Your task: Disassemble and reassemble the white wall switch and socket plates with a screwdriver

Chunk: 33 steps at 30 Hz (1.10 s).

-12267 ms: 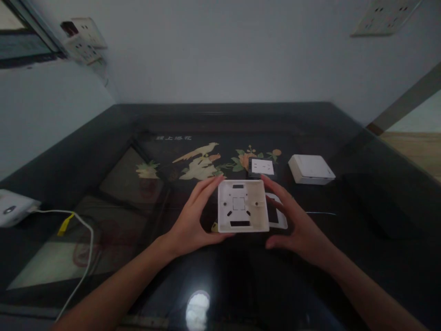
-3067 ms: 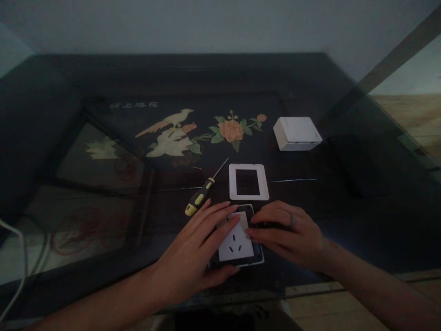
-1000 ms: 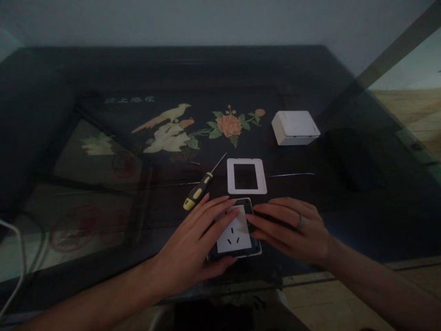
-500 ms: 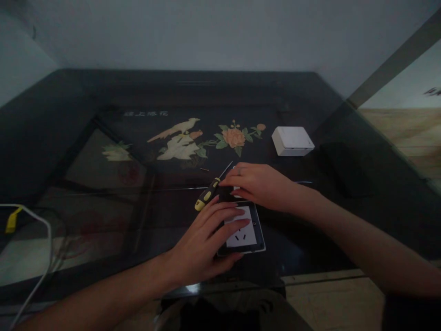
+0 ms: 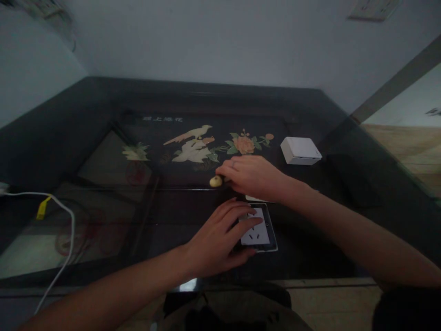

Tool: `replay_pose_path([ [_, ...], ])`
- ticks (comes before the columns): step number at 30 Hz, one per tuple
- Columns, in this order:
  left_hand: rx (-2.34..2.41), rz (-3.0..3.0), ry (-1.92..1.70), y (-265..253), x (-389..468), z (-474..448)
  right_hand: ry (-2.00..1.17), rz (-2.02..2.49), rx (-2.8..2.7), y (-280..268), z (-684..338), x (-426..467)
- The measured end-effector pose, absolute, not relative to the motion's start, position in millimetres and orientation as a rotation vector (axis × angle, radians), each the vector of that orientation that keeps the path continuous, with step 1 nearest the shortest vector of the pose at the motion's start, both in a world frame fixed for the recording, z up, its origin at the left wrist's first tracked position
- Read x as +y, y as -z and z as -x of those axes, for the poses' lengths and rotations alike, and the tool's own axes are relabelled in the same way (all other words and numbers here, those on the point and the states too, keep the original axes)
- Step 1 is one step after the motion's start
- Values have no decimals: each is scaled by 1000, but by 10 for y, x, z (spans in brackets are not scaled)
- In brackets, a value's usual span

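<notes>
A wall socket [image 5: 259, 234] with a white face and a dark surround lies flat on the dark table. My left hand [image 5: 229, 234] grips it from the left, its fingers across the face and its thumb along the near edge. Just beyond the socket, my right hand [image 5: 253, 174] is closed round a screwdriver [image 5: 216, 181]. Only the yellow butt of the handle shows clearly; the shaft and tip are hidden by the hand. Under the right wrist, a pale edge of a white piece [image 5: 257, 199] shows beside the socket's far side.
A white box [image 5: 301, 151] stands at the right on the glossy table [image 5: 193, 99], whose top bears a bird-and-flower picture. A white cable [image 5: 71, 225] with a yellow tag [image 5: 43, 208] runs along the left. A wall [image 5: 206, 41] rises behind.
My right hand has taken hold of the screwdriver, which lay on the table, and lifted it. The left hand stays on the socket. The whole view has shifted a little.
</notes>
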<state>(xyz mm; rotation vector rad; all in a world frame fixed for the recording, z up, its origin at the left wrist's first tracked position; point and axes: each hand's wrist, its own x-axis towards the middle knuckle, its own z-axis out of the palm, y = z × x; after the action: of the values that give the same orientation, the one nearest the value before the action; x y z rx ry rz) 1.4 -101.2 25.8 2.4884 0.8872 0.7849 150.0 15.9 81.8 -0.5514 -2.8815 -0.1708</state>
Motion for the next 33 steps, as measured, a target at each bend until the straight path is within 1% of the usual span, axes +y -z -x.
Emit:
replay_pose_path([
  [2, 932, -2462, -760, -249, -1007, -12, 59, 721, -2605, -939, -1720, 103],
  [4, 981, -2405, -732, -241, -1001, -6, -161, 823, -2272, -1018, -1969, 22],
  [7, 1015, -2308, -691, -231, -996, 5, -531, 804, -1833, -985, -2297, -114],
  [9, 1026, -2258, -663, -227, -997, 9, -671, 751, -1655, -880, -2448, -181],
  [11, 1040, -2218, -643, -227, -1002, 7, -735, 764, -1546, -762, -2542, -218],
  [15, 1059, -2167, -624, -230, -1013, -3, -731, 773, -1513, -635, -2614, -245],
  [24, 1093, -2166, -507, -238, -1031, 10, -508, 825, -1697, -612, -2542, -455],
  [30, 1082, -2186, -504, -251, -1031, 11, -599, 721, -1713, -669, -2516, -511],
  [33, 1080, -2185, -522, -249, -1030, 11, -591, 712, -1710, -691, -2503, -518],
])
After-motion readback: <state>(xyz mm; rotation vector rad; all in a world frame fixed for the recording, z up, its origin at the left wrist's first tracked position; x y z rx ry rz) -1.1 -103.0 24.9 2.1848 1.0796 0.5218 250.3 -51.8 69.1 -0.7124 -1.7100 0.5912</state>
